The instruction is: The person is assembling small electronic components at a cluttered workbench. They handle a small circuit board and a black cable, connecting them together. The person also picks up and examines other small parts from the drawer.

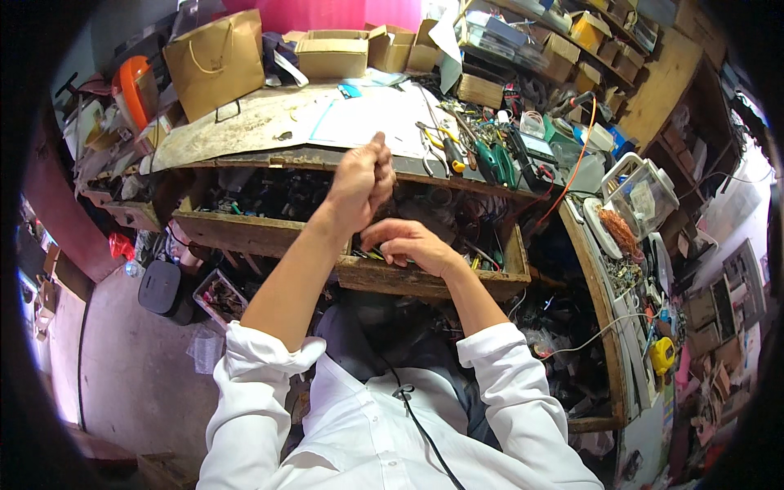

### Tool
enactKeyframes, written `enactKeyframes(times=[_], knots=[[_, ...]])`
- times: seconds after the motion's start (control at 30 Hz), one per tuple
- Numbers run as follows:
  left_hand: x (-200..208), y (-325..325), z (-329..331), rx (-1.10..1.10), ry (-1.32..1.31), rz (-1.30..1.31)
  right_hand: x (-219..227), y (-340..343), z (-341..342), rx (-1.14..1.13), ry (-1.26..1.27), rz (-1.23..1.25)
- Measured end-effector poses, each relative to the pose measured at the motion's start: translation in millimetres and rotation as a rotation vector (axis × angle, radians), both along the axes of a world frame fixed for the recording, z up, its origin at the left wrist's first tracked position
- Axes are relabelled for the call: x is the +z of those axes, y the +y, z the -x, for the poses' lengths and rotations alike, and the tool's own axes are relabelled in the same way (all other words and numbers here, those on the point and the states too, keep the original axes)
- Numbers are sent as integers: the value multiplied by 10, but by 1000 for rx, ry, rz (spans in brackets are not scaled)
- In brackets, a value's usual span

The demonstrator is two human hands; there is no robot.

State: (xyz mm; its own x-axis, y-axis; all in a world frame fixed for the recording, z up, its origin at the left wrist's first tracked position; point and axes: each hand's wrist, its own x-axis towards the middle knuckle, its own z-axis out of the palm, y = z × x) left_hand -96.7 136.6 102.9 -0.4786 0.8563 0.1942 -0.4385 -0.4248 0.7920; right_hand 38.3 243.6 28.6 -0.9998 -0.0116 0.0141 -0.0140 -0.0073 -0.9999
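Observation:
My left hand (pixel 359 186) is raised in a closed fist over the bench's front edge, between two pulled-out drawers. Whatever it may hold is hidden by the fingers. Lower and to the right, my right hand (pixel 408 247) hangs over the left end of the right wooden drawer (pixel 433 280), its fingers loosely bent and partly apart. No held thing shows in it. Cables and small parts fill that drawer, partly covered by my hand. The left wooden drawer (pixel 237 230), full of dark small parts, lies beside my left forearm.
On the bench, pliers (pixel 433 159), green-handled tools (pixel 494 163) and a multimeter (pixel 535 145) lie to the right of a white sheet (pixel 359 118). A paper bag (pixel 214 65) and cardboard boxes (pixel 331 55) stand behind. At right are a clear container (pixel 641 196) and a yellow tape measure (pixel 662 356).

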Motion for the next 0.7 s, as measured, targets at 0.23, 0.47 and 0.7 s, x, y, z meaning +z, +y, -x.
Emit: enactKeyframes(times=[0.23, 0.47, 0.7], knots=[[-56, 97, 470, 576, 519, 15, 215, 176, 4, -293, 25, -496], [-597, 3, -227, -113, 207, 242, 759, 241, 192, -433, 298, -350], [-192, 100, 31, 6, -17, -32, -4, 222, 17, -396, 88, 259]])
